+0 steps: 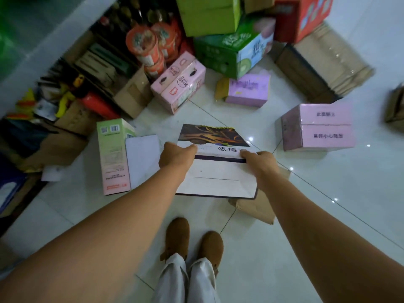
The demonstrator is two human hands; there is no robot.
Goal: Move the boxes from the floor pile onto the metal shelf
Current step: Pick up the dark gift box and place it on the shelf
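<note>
Box: white carton with a dark printed top lay straight ahead over the floor, long axis crosswise.
Hands: left hand and right hand gripped its top edge, equally near.
Shelf: out of view (direction unknown).

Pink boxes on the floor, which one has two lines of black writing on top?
The pink box right of the right hand; the others show round logos or purple print.

Left hand, right hand, both gripping white box
</note>
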